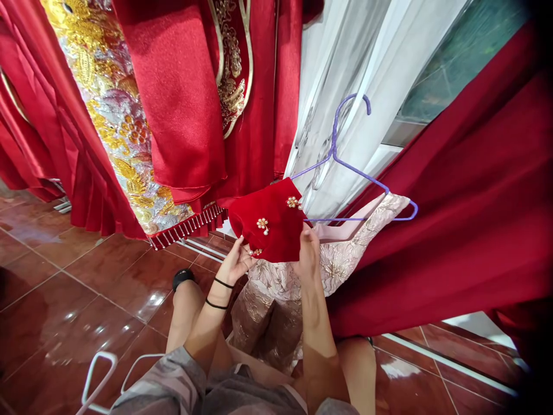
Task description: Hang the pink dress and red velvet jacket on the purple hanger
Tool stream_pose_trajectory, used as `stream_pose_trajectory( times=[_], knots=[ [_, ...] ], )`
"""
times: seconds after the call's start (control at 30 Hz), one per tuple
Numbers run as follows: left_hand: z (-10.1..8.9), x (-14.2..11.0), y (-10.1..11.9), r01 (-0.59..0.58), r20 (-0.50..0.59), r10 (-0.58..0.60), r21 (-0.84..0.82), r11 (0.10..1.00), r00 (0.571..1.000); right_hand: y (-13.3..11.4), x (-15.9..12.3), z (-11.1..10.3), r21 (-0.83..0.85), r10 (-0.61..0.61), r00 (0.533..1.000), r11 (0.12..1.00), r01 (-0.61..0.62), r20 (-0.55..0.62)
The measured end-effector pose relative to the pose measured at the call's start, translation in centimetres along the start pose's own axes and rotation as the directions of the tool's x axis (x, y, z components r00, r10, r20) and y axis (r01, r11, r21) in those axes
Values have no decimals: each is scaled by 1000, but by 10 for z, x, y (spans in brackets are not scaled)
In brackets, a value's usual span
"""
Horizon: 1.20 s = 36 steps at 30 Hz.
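A purple wire hanger (pixel 345 167) carries a pale pink lace dress (pixel 341 259) that drapes down over my legs. A red velvet panel (pixel 270 216) with small pearl flower buttons lies over the dress's upper left part. My left hand (pixel 235 262) grips the lower left edge of the red velvet, fingers curled under it; two black bands circle that wrist. My right hand (pixel 307 256) pinches the velvet's lower right edge where it meets the pink lace.
Red gowns (pixel 181 104) with gold embroidery hang at the left and centre. A white sheer curtain (pixel 345 69) hangs behind the hanger. A dark red cloth (pixel 453 230) falls at the right. White hangers (pixel 101 374) lie on the red tiled floor (pixel 78 288).
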<state>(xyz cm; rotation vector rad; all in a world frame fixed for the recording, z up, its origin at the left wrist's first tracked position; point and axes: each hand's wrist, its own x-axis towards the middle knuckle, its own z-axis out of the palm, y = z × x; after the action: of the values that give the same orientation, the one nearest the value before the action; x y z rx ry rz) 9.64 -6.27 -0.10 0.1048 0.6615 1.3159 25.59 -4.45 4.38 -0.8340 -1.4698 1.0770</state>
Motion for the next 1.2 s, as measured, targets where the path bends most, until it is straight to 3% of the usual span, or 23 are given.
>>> stream_pose_trajectory(
  times=[0.07,0.13,0.23,0.33,0.4,0.47,0.63,0.7,0.77,0.8,0.83,0.87,0.93,0.97,1.0,1.03,1.07,1.2],
  knots=[
    [-1,0,-1,3,-36,-7,-114,993,999,-5,0,2,-47,49,999,998,-50,-14],
    [-7,0,-5,-41,-83,22,-232,972,996,-10,2,8,-192,45,988,979,-74,-150],
    [-22,-2,-12,-115,-81,93,-339,934,992,-22,7,22,-529,-257,914,847,56,-315],
    [-39,-8,-17,-120,-74,101,-341,932,992,-48,17,32,-796,-528,838,562,223,-139],
    [-50,-13,-20,-125,-116,92,-317,940,989,-65,30,33,-878,-555,832,396,268,4],
    [-58,-18,-23,-127,-158,84,-281,951,984,-74,46,29,-905,-543,834,299,303,100],
    [-60,-24,-23,-178,-208,130,-230,957,969,-67,82,13,-891,-583,788,229,393,198],
    [-58,-26,-6,-207,-205,157,-247,947,966,-63,91,11,-880,-593,777,231,416,212],
    [-54,-32,26,-281,-193,238,-245,928,952,-62,100,11,-866,-579,781,241,438,234],
    [-52,-36,44,-357,-181,321,-229,906,930,-62,104,11,-861,-566,787,247,444,244],
    [-49,-42,63,-472,-161,447,-200,858,880,-62,107,11,-856,-554,794,256,449,250],
    [-45,-49,79,-606,-116,595,-161,779,796,-61,110,11,-852,-544,800,265,451,255],
    [-37,-63,98,-815,-35,815,-67,576,579,-60,114,10,-843,-532,807,285,457,257],
    [-34,-70,97,-870,-7,870,-17,493,493,-60,115,10,-837,-532,807,295,460,256],
    [-33,-76,89,-895,3,896,36,444,444,-59,115,10,-833,-533,807,304,462,254],
    [-35,-80,74,-895,-7,898,84,438,439,-59,115,10,-832,-535,808,309,461,249],
    [-39,-83,55,-877,-40,885,124,465,464,-58,115,10,-833,-536,809,312,456,242],
    [-75,-79,-37,-615,-176,634,152,773,753,-59,112,12,-853,-526,819,298,429,228]
  ],
)
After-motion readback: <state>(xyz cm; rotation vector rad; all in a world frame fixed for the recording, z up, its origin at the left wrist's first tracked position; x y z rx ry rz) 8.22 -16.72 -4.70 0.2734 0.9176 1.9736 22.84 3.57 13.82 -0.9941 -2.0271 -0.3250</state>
